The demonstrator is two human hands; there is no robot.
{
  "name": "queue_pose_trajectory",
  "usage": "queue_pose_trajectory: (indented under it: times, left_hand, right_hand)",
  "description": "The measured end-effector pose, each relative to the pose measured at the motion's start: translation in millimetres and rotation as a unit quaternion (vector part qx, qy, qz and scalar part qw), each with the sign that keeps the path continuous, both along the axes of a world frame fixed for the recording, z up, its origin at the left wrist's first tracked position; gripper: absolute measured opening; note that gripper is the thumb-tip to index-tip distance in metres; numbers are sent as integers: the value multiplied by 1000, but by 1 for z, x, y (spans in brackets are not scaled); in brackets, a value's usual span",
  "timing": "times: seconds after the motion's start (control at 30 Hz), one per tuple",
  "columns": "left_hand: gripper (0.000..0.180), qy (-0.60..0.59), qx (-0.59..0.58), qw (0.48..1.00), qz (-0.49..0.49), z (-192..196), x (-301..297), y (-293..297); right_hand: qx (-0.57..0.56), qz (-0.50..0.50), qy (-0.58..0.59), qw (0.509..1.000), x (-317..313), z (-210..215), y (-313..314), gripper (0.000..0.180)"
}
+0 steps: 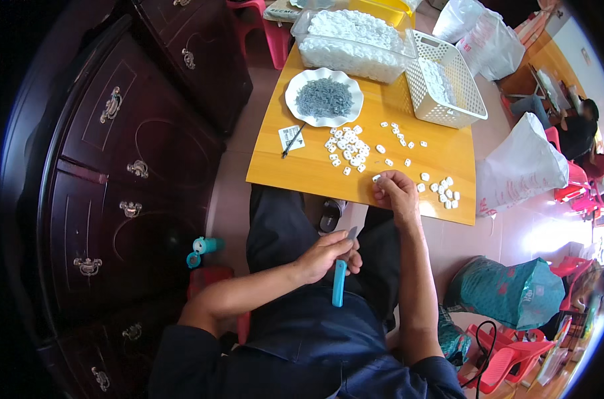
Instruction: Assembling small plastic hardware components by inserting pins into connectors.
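Note:
Over my lap, my left hand is closed around a small knife with a bright blue handle. Its short grey blade points up past my thumb. At the table's near edge my right hand pinches a small white plastic piece between its fingertips. Left of that hand lies a loose pile of similar white pieces with dark holes. A smaller cluster sits to its right, and several single pieces are scattered between and beyond.
On the wooden table stand a wavy-rimmed white plate of small grey parts, a clear bin heaped with white pieces, and a white basket. A dark pen-like tool lies on a printed card. Dark drawers flank the left; bags and people are at right.

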State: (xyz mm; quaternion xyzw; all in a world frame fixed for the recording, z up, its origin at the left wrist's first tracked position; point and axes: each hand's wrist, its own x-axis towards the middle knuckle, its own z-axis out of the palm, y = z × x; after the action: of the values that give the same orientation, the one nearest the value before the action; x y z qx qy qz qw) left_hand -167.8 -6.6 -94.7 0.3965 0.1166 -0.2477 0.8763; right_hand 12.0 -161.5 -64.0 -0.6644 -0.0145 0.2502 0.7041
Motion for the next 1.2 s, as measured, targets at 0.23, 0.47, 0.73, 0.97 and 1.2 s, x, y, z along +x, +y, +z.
queue_pose_trajectory:
  times: [0.23, 0.47, 0.73, 0.97, 1.2]
  left_hand:
    - [24, -102, 102, 972, -187, -10, -2, 44]
    - [27, -362, 276, 818, -351, 2, -30, 51]
    - [28, -277, 437, 810, -276, 45, -29, 76]
    - [38, -110, 521, 830, 169, 78, 65, 192]
    - [42, -89, 621, 754, 193, 30, 177, 270]
  right_hand:
    - [-24, -1, -1, 1000, 1, 3, 0, 11]
    - [-30, 6, -3, 1000, 0, 4, 1, 11]
    - [-27, 2, 0, 1000, 2, -2, 2, 12]
    - [-8, -21, 2, 1000, 5, -8, -1, 17]
    - [10, -37, 11, 999, 3, -3, -4, 17]
